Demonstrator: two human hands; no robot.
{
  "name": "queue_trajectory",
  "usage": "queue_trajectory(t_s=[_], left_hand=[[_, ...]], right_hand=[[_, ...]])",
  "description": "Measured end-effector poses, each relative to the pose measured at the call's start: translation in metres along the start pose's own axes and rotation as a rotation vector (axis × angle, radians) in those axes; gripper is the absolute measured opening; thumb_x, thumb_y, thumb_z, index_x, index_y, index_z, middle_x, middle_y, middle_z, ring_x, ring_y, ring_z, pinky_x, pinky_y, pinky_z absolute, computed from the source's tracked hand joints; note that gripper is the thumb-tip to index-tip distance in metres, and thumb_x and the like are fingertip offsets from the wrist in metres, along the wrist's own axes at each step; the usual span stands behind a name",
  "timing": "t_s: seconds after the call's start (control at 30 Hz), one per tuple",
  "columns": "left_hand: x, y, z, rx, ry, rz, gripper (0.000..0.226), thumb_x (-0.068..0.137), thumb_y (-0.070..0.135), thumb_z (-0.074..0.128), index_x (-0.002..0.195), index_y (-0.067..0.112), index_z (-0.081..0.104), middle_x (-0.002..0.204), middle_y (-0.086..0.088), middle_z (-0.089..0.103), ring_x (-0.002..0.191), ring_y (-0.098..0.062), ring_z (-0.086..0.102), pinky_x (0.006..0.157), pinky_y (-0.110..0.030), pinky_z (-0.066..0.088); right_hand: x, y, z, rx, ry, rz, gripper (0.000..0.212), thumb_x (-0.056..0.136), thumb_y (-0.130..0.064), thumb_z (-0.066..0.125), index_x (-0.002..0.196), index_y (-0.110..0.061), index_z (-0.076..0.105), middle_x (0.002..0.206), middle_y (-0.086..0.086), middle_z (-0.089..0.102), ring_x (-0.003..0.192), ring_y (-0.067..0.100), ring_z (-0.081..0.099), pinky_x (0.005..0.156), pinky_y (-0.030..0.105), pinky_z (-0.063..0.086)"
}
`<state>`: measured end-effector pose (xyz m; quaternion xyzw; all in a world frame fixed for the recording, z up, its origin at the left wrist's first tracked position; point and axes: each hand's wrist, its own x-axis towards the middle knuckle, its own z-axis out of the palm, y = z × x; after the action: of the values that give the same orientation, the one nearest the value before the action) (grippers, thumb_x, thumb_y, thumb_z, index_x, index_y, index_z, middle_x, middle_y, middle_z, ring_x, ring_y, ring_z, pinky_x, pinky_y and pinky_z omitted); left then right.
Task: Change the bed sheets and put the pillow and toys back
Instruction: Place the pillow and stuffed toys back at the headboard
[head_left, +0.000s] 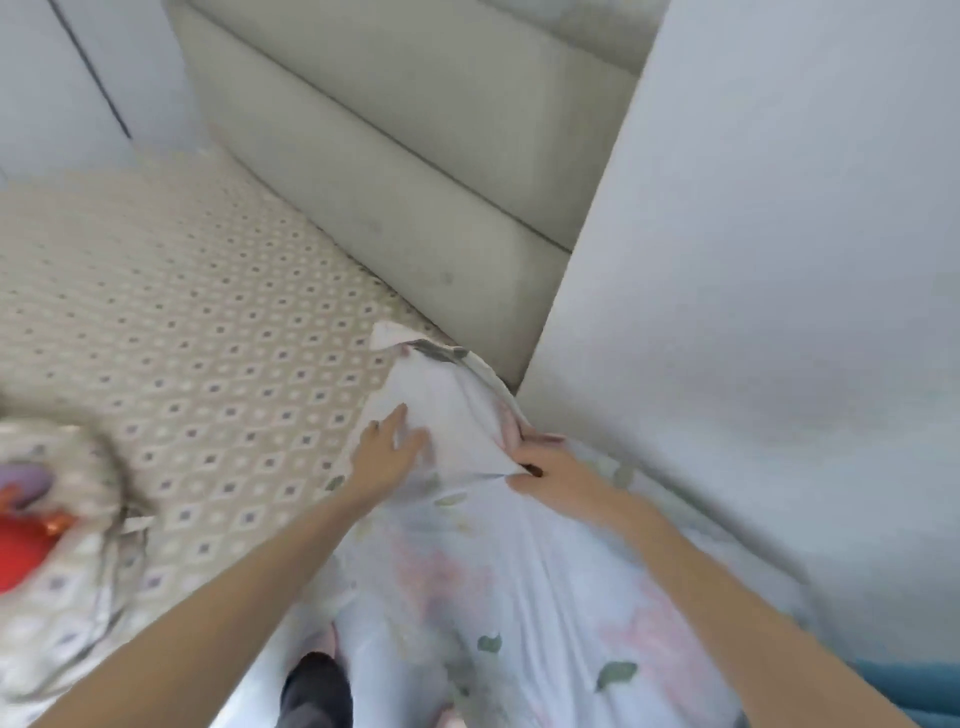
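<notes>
Two bare hands of mine are on the thin white flowered sheet (498, 571), a soft cloth printed with pale pink blooms and grey-green leaves. My left hand (387, 457) lies flat on it, fingers straight and fanned apart, pressing the cloth onto the beige diamond-patterned mattress (208, 338). My right hand (550, 475) is just beside it, thumb and curled fingers pinching a gathered fold along the sheet's edge.

The sheet spreads from the bottom of the view up to a peaked corner. That corner lies near the far right corner of the mattress, close to where the padded grey-beige upholstered headboard (389, 156) meets the plain white panel (753, 260) on my right. The mattress to the left of my hands lies bare.

At the far left edge sits a rumpled bundle of patterned cloth (78, 519), blurred, with a bright red toy (21, 556) and a lilac shape (26, 480) in it; I cannot tell what either one is. A dark trouser leg (314, 691) shows at the bottom beside the sheet, and a strip of teal fabric (909, 686) in the lower right corner.
</notes>
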<state>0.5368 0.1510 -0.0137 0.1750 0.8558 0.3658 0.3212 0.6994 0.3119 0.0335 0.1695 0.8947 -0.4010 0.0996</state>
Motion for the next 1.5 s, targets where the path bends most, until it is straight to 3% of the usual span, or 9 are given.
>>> queue_trajectory(t_s=[0.13, 0.27, 0.37, 0.43, 0.63, 0.73, 0.87, 1.13, 1.5], left_hand=[[0.012, -0.005, -0.083, -0.065, 0.152, 0.024, 0.059, 0.096, 0.041, 0.046, 0.149, 0.034, 0.020, 0.159, -0.007, 0.008, 0.147, -0.018, 0.003, 0.118, -0.038, 0.010], [0.049, -0.012, -0.189, -0.114, 0.220, 0.068, 0.057, 0.097, 0.033, 0.047, 0.149, 0.025, 0.025, 0.158, -0.005, 0.013, 0.146, -0.016, 0.009, 0.118, -0.035, 0.014], [0.078, -0.018, -0.263, -0.211, 0.224, 0.154, 0.052, 0.097, 0.021, 0.049, 0.146, 0.017, 0.033, 0.153, -0.004, 0.031, 0.140, -0.021, 0.030, 0.114, -0.037, 0.026], [0.093, -0.032, -0.302, -0.209, 0.267, 0.155, 0.049, 0.098, 0.020, 0.048, 0.145, 0.021, 0.036, 0.151, 0.001, 0.032, 0.138, -0.019, 0.033, 0.112, -0.033, 0.029], [0.122, -0.100, -0.364, -0.125, 0.295, 0.004, 0.050, 0.097, 0.015, 0.043, 0.145, 0.022, 0.034, 0.153, 0.002, 0.029, 0.132, -0.019, 0.040, 0.104, -0.033, 0.033], [0.131, -0.123, -0.368, -0.105, 0.281, -0.058, 0.050, 0.097, 0.015, 0.043, 0.146, 0.020, 0.033, 0.151, 0.002, 0.032, 0.116, -0.015, 0.051, 0.088, -0.024, 0.035], [0.153, -0.145, -0.364, -0.089, 0.252, -0.150, 0.053, 0.097, 0.015, 0.043, 0.147, 0.016, 0.029, 0.155, -0.002, 0.024, 0.142, -0.018, 0.021, 0.111, -0.032, 0.023], [0.204, -0.165, -0.337, -0.062, 0.277, -0.388, 0.060, 0.097, 0.019, 0.040, 0.151, 0.016, 0.014, 0.158, -0.007, 0.014, 0.145, -0.025, 0.011, 0.116, -0.044, 0.019], [0.324, -0.182, -0.305, 0.087, 0.461, -0.533, 0.058, 0.100, 0.025, 0.032, 0.152, 0.021, 0.006, 0.160, 0.002, 0.003, 0.147, -0.026, -0.004, 0.115, -0.054, 0.007]], right_hand=[[0.065, -0.073, -0.010, 0.157, -0.031, -0.105, 0.031, 0.088, 0.006, 0.055, 0.118, 0.000, 0.062, 0.154, -0.015, 0.011, 0.132, -0.007, 0.019, 0.101, 0.010, 0.024], [0.164, -0.151, -0.011, 0.317, -0.092, -0.052, 0.019, 0.089, 0.002, 0.053, 0.093, -0.009, 0.068, 0.145, -0.027, 0.021, 0.132, -0.010, 0.020, 0.111, 0.023, 0.024], [0.239, -0.187, -0.005, 0.475, 0.088, 0.063, 0.016, 0.091, 0.000, 0.051, 0.082, -0.009, 0.060, 0.113, -0.012, 0.056, 0.105, 0.004, 0.052, 0.086, 0.028, 0.041], [0.283, -0.201, 0.007, 0.357, 0.260, 0.122, 0.008, 0.093, -0.010, 0.052, 0.090, -0.017, 0.055, 0.083, -0.001, 0.056, 0.074, 0.017, 0.052, 0.065, 0.030, 0.039], [0.362, -0.219, 0.044, -0.221, 0.014, 0.161, 0.058, 0.091, -0.030, 0.055, 0.144, -0.022, 0.033, 0.151, 0.006, 0.030, 0.140, 0.027, 0.025, 0.113, 0.042, 0.024], [0.379, -0.222, 0.059, -0.286, -0.031, 0.179, 0.057, 0.093, -0.029, 0.050, 0.147, -0.024, 0.031, 0.155, 0.002, 0.024, 0.144, 0.027, 0.019, 0.115, 0.049, 0.019], [0.399, -0.220, 0.080, -0.304, -0.155, 0.202, 0.053, 0.096, -0.029, 0.047, 0.146, -0.023, 0.032, 0.156, 0.000, 0.025, 0.142, 0.024, 0.024, 0.116, 0.046, 0.018], [0.463, -0.205, 0.107, -0.419, -0.416, 0.086, 0.053, 0.101, -0.023, 0.038, 0.150, -0.013, 0.022, 0.159, 0.005, 0.014, 0.147, 0.020, 0.011, 0.118, 0.032, 0.011], [0.594, -0.190, 0.146, -0.615, -0.420, -0.077, 0.055, 0.102, -0.027, 0.029, 0.153, -0.025, 0.007, 0.160, -0.001, -0.013, 0.146, 0.026, -0.015, 0.117, 0.051, -0.001]])
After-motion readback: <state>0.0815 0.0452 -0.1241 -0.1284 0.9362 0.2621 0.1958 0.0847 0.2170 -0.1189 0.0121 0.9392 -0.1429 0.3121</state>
